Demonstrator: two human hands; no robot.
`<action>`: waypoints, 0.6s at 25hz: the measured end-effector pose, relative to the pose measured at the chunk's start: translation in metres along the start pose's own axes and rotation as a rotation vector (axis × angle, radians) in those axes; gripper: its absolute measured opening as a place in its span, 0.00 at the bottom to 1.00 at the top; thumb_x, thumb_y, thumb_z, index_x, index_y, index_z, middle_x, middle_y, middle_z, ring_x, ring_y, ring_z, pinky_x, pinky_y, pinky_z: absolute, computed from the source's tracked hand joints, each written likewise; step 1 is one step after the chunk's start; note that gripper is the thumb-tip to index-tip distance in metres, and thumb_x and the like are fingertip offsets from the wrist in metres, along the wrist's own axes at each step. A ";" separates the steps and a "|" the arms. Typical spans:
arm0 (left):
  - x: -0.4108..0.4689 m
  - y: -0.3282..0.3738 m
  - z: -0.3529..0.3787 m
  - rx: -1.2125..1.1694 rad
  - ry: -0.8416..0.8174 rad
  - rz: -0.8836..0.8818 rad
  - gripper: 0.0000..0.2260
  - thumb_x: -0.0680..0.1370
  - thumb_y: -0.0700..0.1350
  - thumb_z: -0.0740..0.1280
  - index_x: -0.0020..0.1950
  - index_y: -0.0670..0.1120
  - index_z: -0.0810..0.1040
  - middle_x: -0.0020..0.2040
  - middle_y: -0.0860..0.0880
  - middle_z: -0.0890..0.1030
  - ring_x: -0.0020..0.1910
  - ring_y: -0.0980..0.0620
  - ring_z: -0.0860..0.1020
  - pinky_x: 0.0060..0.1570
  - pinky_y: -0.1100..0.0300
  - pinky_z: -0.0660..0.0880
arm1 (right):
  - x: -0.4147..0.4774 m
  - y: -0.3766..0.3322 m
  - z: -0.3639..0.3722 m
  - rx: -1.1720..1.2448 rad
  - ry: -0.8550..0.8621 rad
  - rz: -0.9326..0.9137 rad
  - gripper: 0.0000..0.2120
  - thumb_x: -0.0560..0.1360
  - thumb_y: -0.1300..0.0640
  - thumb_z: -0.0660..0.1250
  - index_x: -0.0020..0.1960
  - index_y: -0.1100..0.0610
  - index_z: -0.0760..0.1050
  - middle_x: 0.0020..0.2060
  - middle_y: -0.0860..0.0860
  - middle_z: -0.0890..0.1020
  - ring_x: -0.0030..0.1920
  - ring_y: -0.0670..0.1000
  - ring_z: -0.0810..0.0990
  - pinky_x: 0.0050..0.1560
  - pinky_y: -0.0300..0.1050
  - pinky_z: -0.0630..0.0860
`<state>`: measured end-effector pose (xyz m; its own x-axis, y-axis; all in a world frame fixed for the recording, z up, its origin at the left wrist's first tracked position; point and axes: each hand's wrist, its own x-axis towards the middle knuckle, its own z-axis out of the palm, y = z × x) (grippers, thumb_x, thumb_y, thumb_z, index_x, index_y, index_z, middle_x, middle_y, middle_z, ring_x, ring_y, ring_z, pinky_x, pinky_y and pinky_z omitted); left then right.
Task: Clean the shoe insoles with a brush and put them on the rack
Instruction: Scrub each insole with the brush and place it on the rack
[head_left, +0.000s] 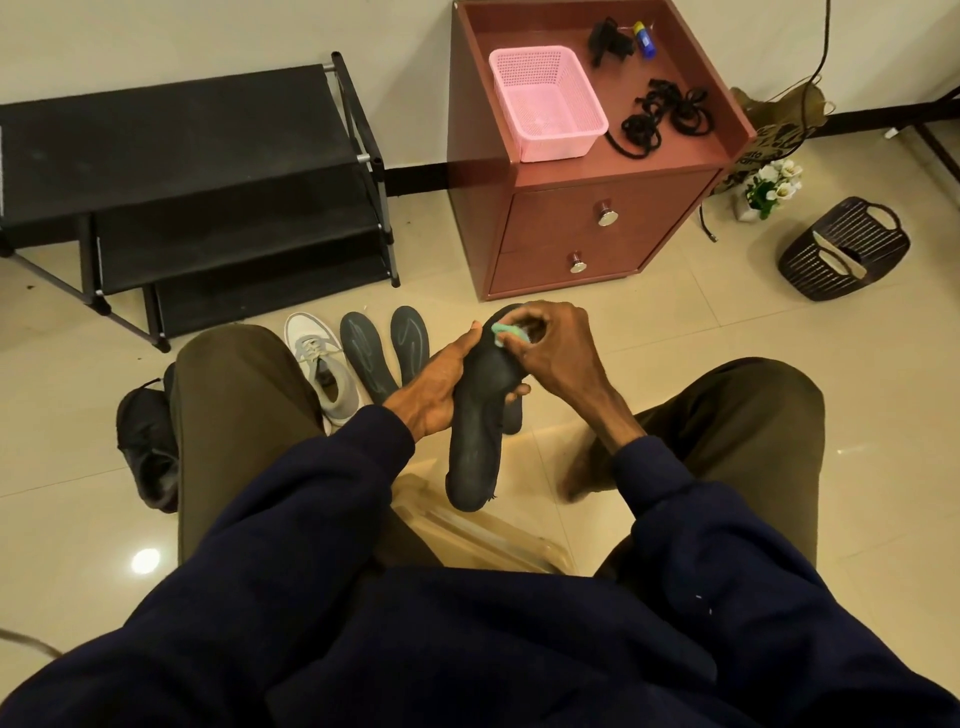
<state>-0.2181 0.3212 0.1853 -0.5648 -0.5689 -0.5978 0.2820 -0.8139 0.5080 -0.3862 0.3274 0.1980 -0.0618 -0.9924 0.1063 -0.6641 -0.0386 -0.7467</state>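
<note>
Gripping insole (480, 410), brush (511, 332) on toe

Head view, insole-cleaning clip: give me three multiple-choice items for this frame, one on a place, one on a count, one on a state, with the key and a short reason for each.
1. Where does the pink basket stand?
A. on the red-brown cabinet
B. on the black rack
C. on the floor

2. How many insoles lie on the floor between the grey shoe and the hands?
A. none
B. two
C. four

3. What is the state of the black rack?
A. it holds two insoles
B. it holds a shoe
C. no insole lies on its visible shelves

Key:
1 A, the basket sits on the cabinet top beside the black laces.
2 B, two dark insoles lie side by side there.
3 C, the shelves in view are bare; the left hand holds a dark insole while the right hand works a green brush on it.
</note>
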 end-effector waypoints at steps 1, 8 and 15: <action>0.000 0.001 0.000 0.014 -0.015 -0.012 0.24 0.84 0.60 0.58 0.69 0.43 0.76 0.60 0.37 0.83 0.49 0.39 0.84 0.46 0.50 0.83 | 0.003 0.005 -0.003 -0.048 0.061 0.022 0.05 0.73 0.61 0.77 0.49 0.58 0.86 0.43 0.49 0.86 0.41 0.44 0.82 0.44 0.39 0.82; 0.006 0.002 -0.006 0.065 0.101 0.011 0.23 0.83 0.61 0.61 0.60 0.45 0.83 0.57 0.41 0.84 0.52 0.45 0.85 0.59 0.47 0.80 | -0.009 -0.019 0.002 -0.077 -0.370 -0.026 0.04 0.73 0.61 0.77 0.47 0.59 0.86 0.39 0.48 0.84 0.35 0.42 0.81 0.36 0.31 0.78; 0.003 -0.001 0.002 0.065 0.065 0.000 0.23 0.84 0.60 0.59 0.62 0.41 0.80 0.52 0.39 0.85 0.43 0.43 0.85 0.43 0.52 0.83 | -0.003 0.004 -0.008 -0.250 0.003 -0.016 0.04 0.71 0.63 0.76 0.46 0.58 0.84 0.41 0.51 0.84 0.38 0.47 0.81 0.38 0.39 0.78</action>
<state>-0.2217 0.3207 0.1843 -0.5130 -0.5768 -0.6357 0.2299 -0.8058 0.5457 -0.3949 0.3312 0.1999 -0.0520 -0.9915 0.1193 -0.8289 -0.0237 -0.5589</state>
